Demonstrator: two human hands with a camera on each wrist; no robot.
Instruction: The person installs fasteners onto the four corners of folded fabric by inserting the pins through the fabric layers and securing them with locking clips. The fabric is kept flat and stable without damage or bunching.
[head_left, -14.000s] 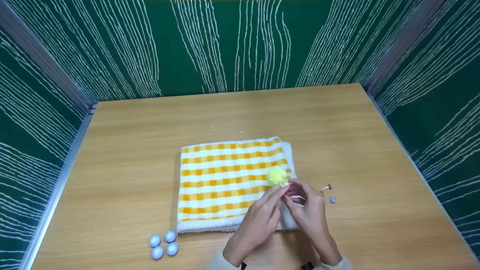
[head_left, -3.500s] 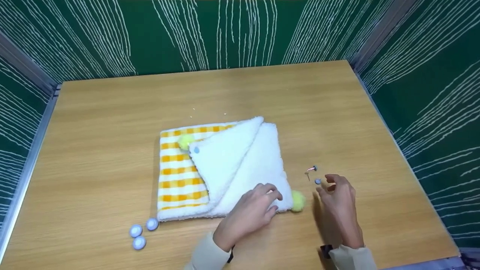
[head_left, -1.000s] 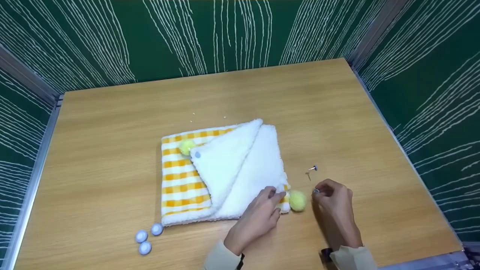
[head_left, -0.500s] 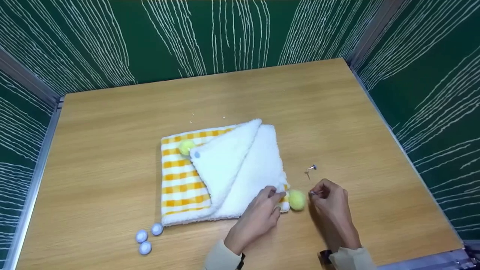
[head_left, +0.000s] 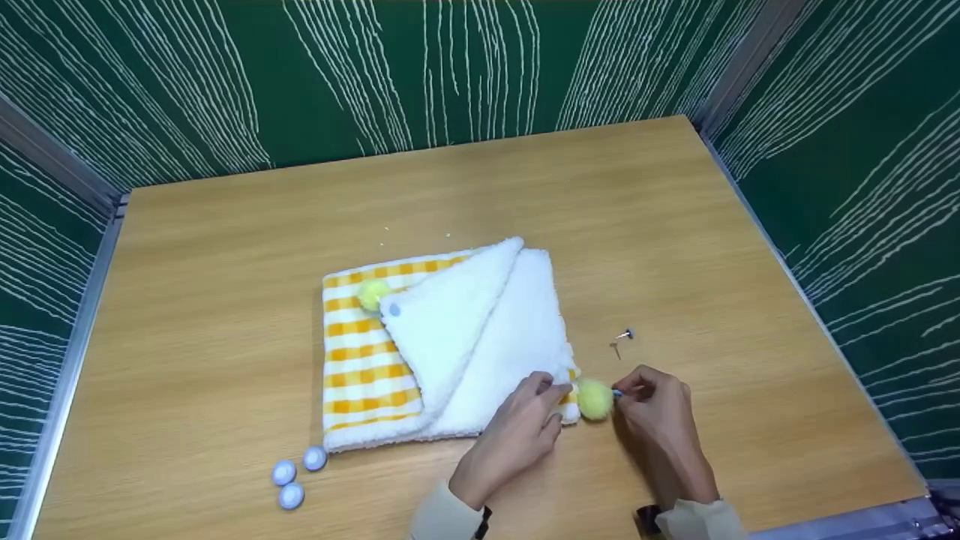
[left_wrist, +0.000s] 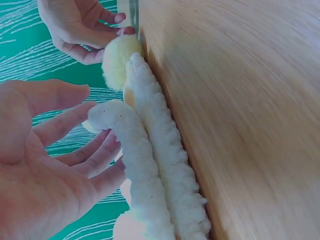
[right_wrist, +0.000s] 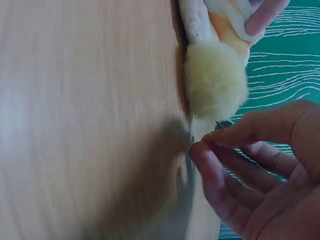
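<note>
A folded blanket (head_left: 517, 322), white fleece with yellow-check sides, lies on the table. One corner is turned over to the left, with a blue round piece (head_left: 395, 310) on it and a yellow pom-pom (head_left: 373, 294) beside it. My left hand (head_left: 517, 431) rests its fingers on the near right corner, where the upper layer is turned back; in the left wrist view its thumb stands apart from the fleece. Right of that corner sits another yellow pom-pom (head_left: 595, 400). Beside it my right hand (head_left: 664, 409) pinches a small blue-headed pin (head_left: 617, 393), mostly hidden by the fingertips.
Two small pins (head_left: 627, 334) lie on the table (head_left: 225, 315) behind the right hand. Three pale blue round caps (head_left: 291, 496) sit by the blanket's near left corner. Tiny white specks (head_left: 448, 235) lie behind the blanket. Green walls surround the table.
Earlier both hands worked at a pom-pom; that corner now lies folded over. My right hand has picked the small blue pin off the table and brought it left to the near pom-pom.
</note>
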